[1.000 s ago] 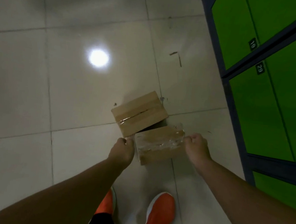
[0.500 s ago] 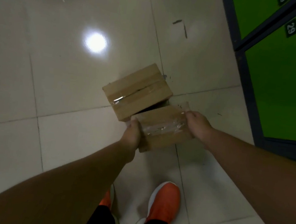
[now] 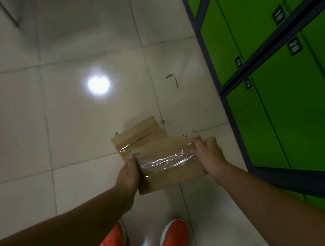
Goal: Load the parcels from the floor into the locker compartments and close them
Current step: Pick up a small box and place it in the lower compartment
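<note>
Both hands, left hand (image 3: pixel 129 174) and right hand (image 3: pixel 206 154), fingers clamped on opposite short ends of taped cardboard parcel (image 3: pixel 170 165), held above floor (image 3: pixel 59 113) over second parcel (image 3: pixel 136 136); looks light, stiff, tape slippery.

Both bare forearms reach forward and down from the lower edge of the view, drawing closer together toward the hands. The left hand (image 3: pixel 128 176) grips the near-left end of a taped cardboard parcel (image 3: pixel 170 163), with the thumb on top and the other digits hidden underneath. The right hand (image 3: pixel 208 157) clasps the opposite end, back of the hand up, fingers (image 3: pixel 197 140) curled over the far corner.
</note>
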Demonstrator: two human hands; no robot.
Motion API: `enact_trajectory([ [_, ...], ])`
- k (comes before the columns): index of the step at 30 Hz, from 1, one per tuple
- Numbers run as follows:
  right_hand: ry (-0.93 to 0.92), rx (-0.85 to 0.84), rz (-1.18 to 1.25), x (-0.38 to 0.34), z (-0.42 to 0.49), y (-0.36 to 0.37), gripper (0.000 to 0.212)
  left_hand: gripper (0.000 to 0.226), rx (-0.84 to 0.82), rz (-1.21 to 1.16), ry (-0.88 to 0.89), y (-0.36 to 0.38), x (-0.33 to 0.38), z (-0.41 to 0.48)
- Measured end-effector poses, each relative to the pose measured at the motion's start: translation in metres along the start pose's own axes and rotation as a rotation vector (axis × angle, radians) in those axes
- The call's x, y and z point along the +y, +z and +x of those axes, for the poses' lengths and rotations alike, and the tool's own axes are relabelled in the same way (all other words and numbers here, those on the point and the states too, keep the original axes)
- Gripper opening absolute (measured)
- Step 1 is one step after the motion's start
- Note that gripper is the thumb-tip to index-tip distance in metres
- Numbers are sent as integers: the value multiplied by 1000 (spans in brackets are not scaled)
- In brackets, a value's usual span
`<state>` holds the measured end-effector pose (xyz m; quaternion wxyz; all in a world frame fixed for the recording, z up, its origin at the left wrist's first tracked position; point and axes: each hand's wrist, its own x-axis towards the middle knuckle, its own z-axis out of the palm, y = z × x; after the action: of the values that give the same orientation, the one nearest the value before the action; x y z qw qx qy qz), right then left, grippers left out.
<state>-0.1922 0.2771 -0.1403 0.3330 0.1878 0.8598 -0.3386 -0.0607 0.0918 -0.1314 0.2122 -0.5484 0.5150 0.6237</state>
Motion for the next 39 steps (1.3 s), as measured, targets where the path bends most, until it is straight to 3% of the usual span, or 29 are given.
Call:
enact_trajectory([
  [4,22,37,61,-48,-63,-52,58,44,-25,0,28,-13,52,-79],
  [7,30,18,198,-90,-109,-96,74,46,-43,38,99,-20,114,-160],
  [13,58,-16,452,-152,-203,-171,86,74,-37,57,191,-51,181,-264],
  [17,16,-46,540,-192,-281,-201,69,68,-55,7,230,-68,221,-342],
  [21,-56,-29,570,-227,-340,-233,72,70,-142,12,293,-90,268,-409],
  [25,-188,17,565,-263,-404,-278,60,67,-171,47,329,-113,310,-471],
  [29,-272,63,596,-296,-458,-328,63,63,-249,40,395,-121,346,-523],
  [33,-265,85,683,-320,-509,-371,68,43,-330,21,435,-116,375,-566],
  [39,-320,156,756,-327,-551,-420,57,72,-484,29,497,-82,412,-615],
])
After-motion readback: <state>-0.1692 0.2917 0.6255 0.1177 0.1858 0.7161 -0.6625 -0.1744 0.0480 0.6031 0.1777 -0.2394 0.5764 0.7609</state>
